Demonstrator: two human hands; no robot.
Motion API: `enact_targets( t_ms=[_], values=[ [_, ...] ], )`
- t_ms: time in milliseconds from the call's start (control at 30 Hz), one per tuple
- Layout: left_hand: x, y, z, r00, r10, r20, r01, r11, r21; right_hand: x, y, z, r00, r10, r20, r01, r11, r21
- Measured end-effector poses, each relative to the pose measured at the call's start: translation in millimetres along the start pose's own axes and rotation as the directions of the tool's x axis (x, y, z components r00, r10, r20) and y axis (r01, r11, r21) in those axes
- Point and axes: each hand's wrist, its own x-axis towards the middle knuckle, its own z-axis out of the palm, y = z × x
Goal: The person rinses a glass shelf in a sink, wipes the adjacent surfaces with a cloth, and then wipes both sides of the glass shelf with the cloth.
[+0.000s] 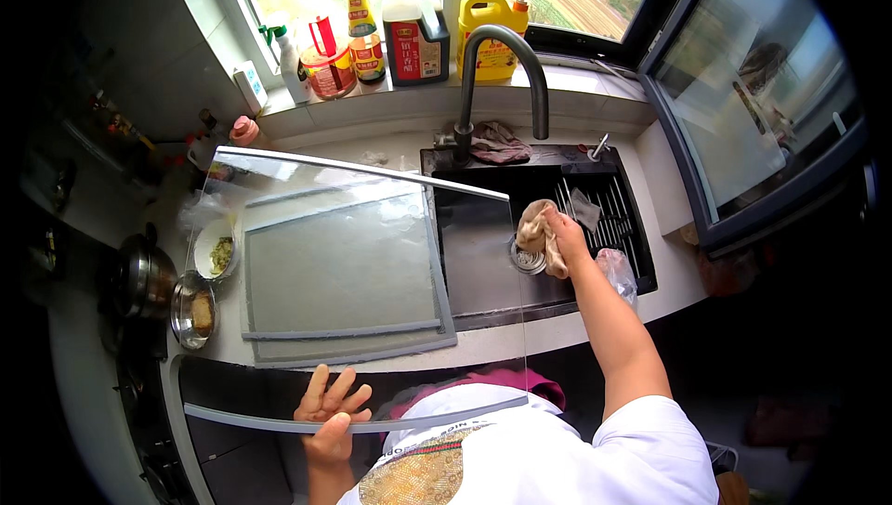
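A large clear glass shelf (362, 171) with pale grey edge strips slants over the counter's front edge and part of the sink. My left hand (330, 412) is closed on its near strip, thumb on the edge and fingers seen through the pane. Beneath it, more glass shelves (358, 354) with grey trim lie stacked on the counter. Over the black sink (483, 291), beside the held shelf, my right hand (567, 236) grips a bunched beige cloth (536, 228). The cloth hangs near the drain (529, 259).
Behind the sink rises a dark curved faucet (506, 33), a crumpled rag (500, 144) at its base. Several bottles, including a dark jug (415, 40), line the windowsill. An open window sash (753, 96) juts in at right. Food bowls (193, 310) and a pot (147, 273) stand left.
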Motion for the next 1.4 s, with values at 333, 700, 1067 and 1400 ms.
enact_targets(
  t_ms=[333,700,1067,1400],
  values=[
    [-4.9,0.4,2.6,0.998,0.013,-0.057,-0.012,1.000,0.018,-84.5,14.5,82.3,0.927,0.320,0.195,-0.358,0.909,0.212],
    [-2.2,-2.1,-0.9,0.990,0.079,-0.120,-0.087,0.994,-0.064,-161.6,12.7,91.3,0.878,0.389,0.280,-0.434,0.892,0.123],
    [33.4,27.6,-19.9,0.967,0.237,-0.091,-0.247,0.960,-0.130,-179.1,-29.7,139.9,0.843,0.375,0.386,-0.448,0.886,0.117],
    [43.5,23.7,-20.3,0.970,0.194,-0.143,-0.218,0.960,-0.177,-194.9,-53.6,81.0,0.922,0.305,0.237,-0.301,0.952,-0.054]
  ],
)
